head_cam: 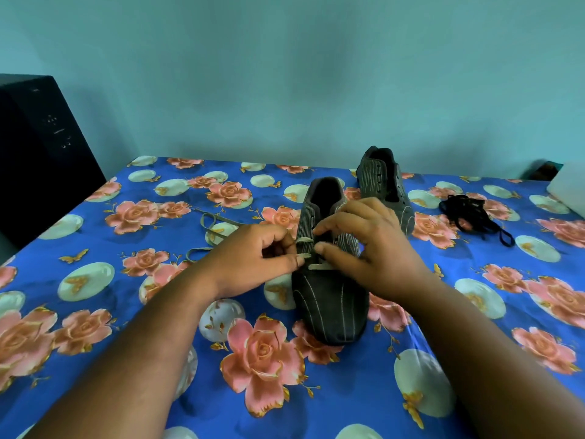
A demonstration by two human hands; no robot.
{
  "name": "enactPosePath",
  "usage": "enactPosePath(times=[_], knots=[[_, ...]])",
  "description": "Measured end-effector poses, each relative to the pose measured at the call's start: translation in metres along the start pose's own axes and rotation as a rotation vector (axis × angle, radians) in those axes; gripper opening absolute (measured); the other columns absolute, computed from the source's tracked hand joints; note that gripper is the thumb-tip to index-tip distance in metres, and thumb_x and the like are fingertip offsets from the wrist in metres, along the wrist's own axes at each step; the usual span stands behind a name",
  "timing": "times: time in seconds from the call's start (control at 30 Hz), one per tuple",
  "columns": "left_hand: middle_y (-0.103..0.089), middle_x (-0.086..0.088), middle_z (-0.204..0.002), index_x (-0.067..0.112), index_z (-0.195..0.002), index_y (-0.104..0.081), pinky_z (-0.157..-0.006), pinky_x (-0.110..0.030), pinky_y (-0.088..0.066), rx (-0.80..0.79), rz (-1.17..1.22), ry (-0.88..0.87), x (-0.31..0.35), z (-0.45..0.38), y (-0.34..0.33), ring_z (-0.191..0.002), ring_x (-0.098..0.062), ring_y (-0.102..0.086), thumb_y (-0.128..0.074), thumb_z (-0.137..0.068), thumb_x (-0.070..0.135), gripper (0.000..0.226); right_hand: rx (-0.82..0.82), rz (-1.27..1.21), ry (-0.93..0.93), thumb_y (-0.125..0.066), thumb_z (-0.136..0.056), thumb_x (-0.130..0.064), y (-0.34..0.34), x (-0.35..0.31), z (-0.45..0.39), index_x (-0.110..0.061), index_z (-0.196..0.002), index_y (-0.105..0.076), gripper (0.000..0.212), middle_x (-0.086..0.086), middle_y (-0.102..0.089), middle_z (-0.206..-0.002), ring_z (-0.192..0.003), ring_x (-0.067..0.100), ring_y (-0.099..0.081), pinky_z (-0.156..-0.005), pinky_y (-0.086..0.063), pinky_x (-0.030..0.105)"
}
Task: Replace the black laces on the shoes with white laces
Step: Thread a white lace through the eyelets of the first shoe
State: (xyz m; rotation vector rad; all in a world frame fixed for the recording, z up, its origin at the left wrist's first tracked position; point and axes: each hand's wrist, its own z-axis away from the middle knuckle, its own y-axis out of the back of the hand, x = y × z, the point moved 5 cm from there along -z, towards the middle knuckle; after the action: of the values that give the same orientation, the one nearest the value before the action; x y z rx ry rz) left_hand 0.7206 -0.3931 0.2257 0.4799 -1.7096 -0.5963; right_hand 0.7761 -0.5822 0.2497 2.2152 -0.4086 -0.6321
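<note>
Matt striped cloth shoe (330,299); glossy floral sheet (126,312)

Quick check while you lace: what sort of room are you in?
Probably a bedroom at home: the shoes sit on a floral sheet spread like a bed cover, a white pillow-like thing at its far corner, against a plain painted wall.

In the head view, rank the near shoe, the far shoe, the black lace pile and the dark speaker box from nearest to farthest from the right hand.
1. near shoe: under the right hand, touching it.
2. far shoe: just behind, slightly right.
3. black lace pile: farther right on the floral cloth.
4. dark speaker box: far left edge.
</note>
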Motion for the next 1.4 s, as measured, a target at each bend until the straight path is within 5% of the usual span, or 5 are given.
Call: enactPosePath(times=[0.4, 0.63, 0.77, 1.13, 1.4], knots=[[-0.074, -0.010, -0.086, 0.008, -0.083, -0.076, -0.074, -0.027, -0.050, 0.126, 0.466, -0.157, 0.022, 0.003, 0.009, -0.081, -0.021, -0.065, -0.053, -0.102, 0.031, 0.037, 0.071, 0.255, -0.028, -0.054, -0.089, -0.052, -0.011, -0.026, 0.000, -0.031, -0.078, -0.072, 0.030, -0.013, -0.062, -0.074, -0.084, 0.017, -0.050, -0.077, -0.036, 0.042], [-0.071, -0.007, -0.115, 0.026, -0.117, -0.072, -0.096, -0.028, -0.054, 0.116, 0.408, -0.082, 0.002, -0.010, -0.006, -0.107, -0.018, -0.066, -0.060, -0.100, 0.016, 0.023, 0.193, -0.135, -0.112, -0.067, -0.094, -0.032, 0.007, -0.015, -0.003, -0.024, -0.077, -0.072, 0.019, -0.016, -0.061, -0.069, -0.077, 0.007, -0.052, -0.070, -0.041, 0.035], [-0.063, 0.018, -0.086, 0.021, -0.104, -0.074, -0.071, -0.012, -0.042, 0.067, 0.280, -0.152, 0.009, -0.011, -0.018, -0.077, 0.002, -0.055, -0.067, -0.092, 0.026, 0.015, 0.265, -0.407, -0.188, -0.065, -0.098, -0.033, 0.018, -0.013, -0.004, -0.017, -0.076, -0.072, 0.028, -0.005, -0.064, -0.068, -0.071, 0.013, -0.058, -0.064, -0.046, 0.033], [-0.067, -0.001, -0.091, 0.016, -0.092, -0.072, -0.089, -0.029, -0.049, 0.058, 0.386, -0.092, 0.004, -0.011, -0.018, -0.092, -0.014, -0.062, -0.064, -0.092, 0.024, 0.011, 0.386, -0.899, -0.690, -0.062, -0.100, -0.029, 0.041, 0.062, 0.002, -0.015, -0.068, -0.062, 0.035, 0.000, -0.046, -0.055, -0.047, 0.012, -0.035, -0.043, -0.033, 0.021], [-0.064, -0.018, -0.100, 0.006, -0.096, -0.070, -0.088, -0.021, -0.047, 0.073, 0.434, -0.065, 0.007, -0.006, -0.018, -0.092, -0.011, -0.059, -0.062, -0.096, 0.032, 0.027, 0.010, -0.775, -0.859, -0.071, -0.086, -0.030, 0.047, 0.111, 0.025, -0.010, -0.085, -0.061, 0.022, -0.001, -0.055, -0.062, -0.045, 0.012, -0.032, -0.043, -0.026, 0.022]])
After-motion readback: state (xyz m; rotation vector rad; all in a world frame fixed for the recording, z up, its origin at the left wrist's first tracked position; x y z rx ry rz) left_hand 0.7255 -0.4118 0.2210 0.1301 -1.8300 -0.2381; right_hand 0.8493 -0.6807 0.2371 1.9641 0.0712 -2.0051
